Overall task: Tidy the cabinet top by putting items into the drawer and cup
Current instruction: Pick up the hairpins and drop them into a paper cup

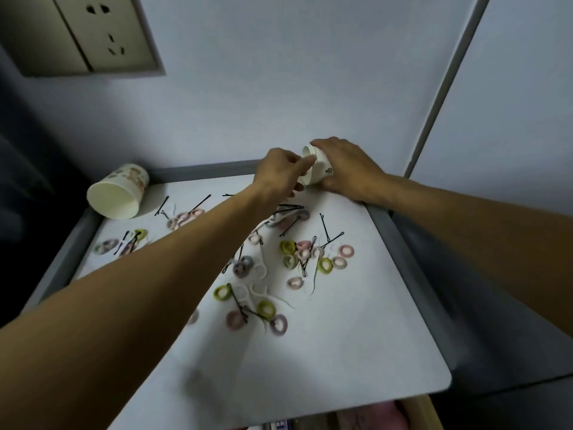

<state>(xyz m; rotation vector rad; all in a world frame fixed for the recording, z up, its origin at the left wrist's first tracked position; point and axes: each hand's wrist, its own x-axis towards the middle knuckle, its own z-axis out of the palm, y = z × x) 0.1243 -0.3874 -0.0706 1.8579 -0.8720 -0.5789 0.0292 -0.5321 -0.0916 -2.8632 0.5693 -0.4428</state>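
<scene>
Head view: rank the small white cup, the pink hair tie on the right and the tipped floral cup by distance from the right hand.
1. small white cup: gripped in the right hand, at the back.
2. pink hair tie: right of centre.
3. tipped floral cup: back left corner.

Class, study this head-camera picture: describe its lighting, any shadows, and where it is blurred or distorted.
Head view: dim, bluish light, no glare; a faint shadow on the cabinet top beside the left forearm; wide-angle stretch swells both forearms and slants the wall trim; the drawer at the bottom edge is blurred; the hair ties and the cup in the right hand are sharper.
</scene>
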